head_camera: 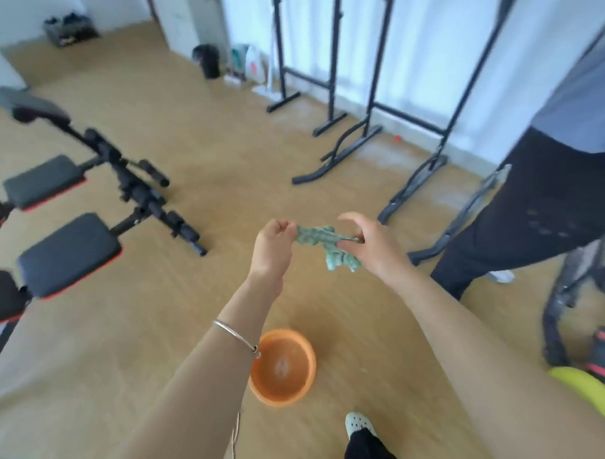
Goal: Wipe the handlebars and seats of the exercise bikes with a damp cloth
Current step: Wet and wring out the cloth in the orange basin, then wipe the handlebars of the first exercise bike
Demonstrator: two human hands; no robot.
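The left hand (pixel 273 243) pinches one end of the crumpled green cloth (pixel 320 240) with curled fingers. The right hand (pixel 372 249) pinches the other end, its upper fingers loosely spread. The cloth hangs between them above the wooden floor (pixel 194 301). An orange basin (pixel 295 349) sits nearer, beside the left forearm. Black padded benches (pixel 68 251) stand left, black racks (pixel 339 152) farther off, and another person's legs (pixel 550 203) are close on the right.

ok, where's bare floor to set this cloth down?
Open floor lies between the workout benches and the rack feet. Another bare patch sits between the benches and the orange basin. It is crowded on the right, with more rack feet and a second person's legs.
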